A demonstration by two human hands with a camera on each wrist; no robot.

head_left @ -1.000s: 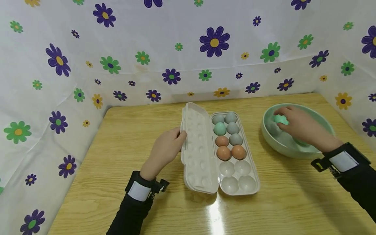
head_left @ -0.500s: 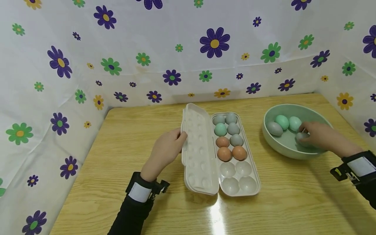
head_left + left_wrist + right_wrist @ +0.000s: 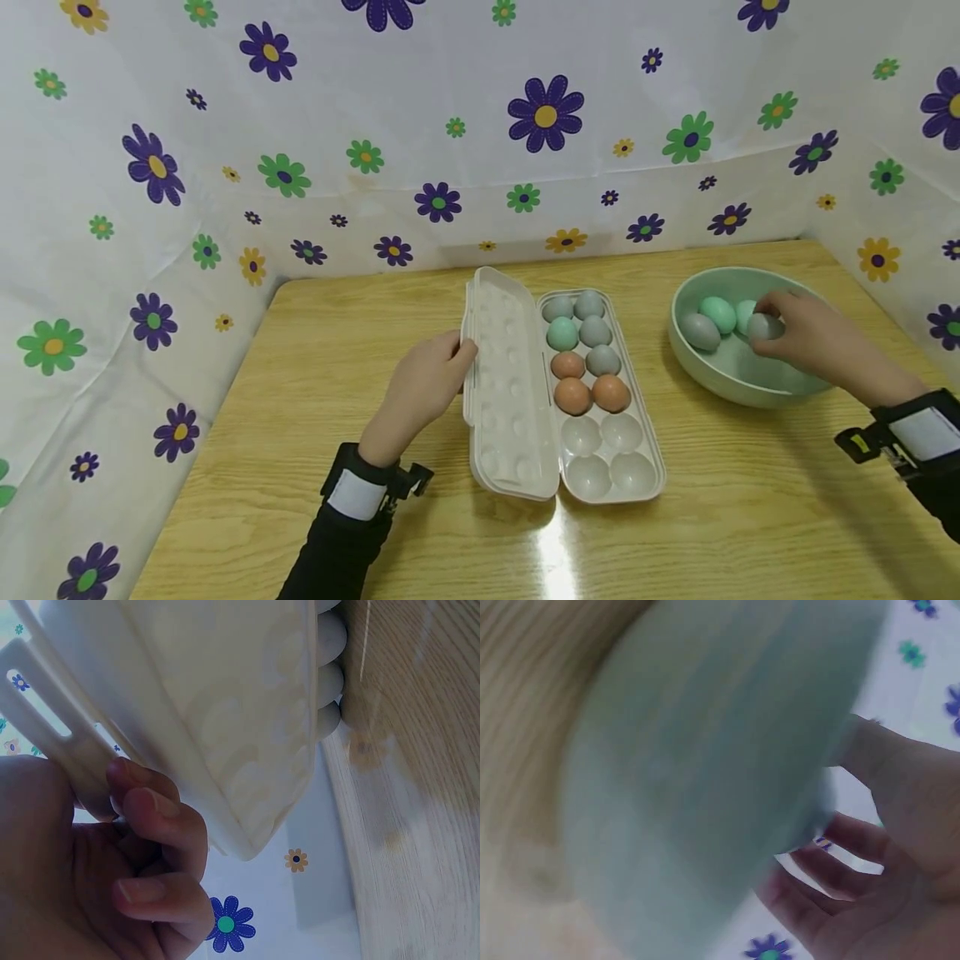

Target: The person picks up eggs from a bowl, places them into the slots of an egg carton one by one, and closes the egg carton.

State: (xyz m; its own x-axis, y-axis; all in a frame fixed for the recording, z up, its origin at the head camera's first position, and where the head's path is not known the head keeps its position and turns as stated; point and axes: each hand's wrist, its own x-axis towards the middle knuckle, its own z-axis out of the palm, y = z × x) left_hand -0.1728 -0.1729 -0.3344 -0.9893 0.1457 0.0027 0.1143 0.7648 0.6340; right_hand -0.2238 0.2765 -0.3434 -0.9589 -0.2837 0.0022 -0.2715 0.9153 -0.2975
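My left hand (image 3: 426, 377) pinches the outer edge of the raised lid (image 3: 510, 392) of a white egg carton (image 3: 651, 467). In the left wrist view its thumb and fingers curl at the lid's slotted edge (image 3: 45, 697). Grey, mint and brown eggs (image 3: 572, 396) fill the far cups, while the near cups hold nothing. Over the pale green bowl (image 3: 720, 379) my right hand (image 3: 817, 337) holds a grey egg (image 3: 763, 327) between thumb and fingers. Another grey egg (image 3: 701, 332) and two mint eggs (image 3: 717, 315) lie in the bowl. The bowl's wall mostly hides the held egg in the right wrist view.
Carton and bowl stand on a wooden table (image 3: 337, 333), the bowl to the carton's right. A white cloth with printed flowers (image 3: 547, 112) rises behind the table and along both sides.
My right hand has let go of a mint egg, moved right within the bowl, then taken a grey egg and lifted it slightly. The left hand keeps its hold on the lid.
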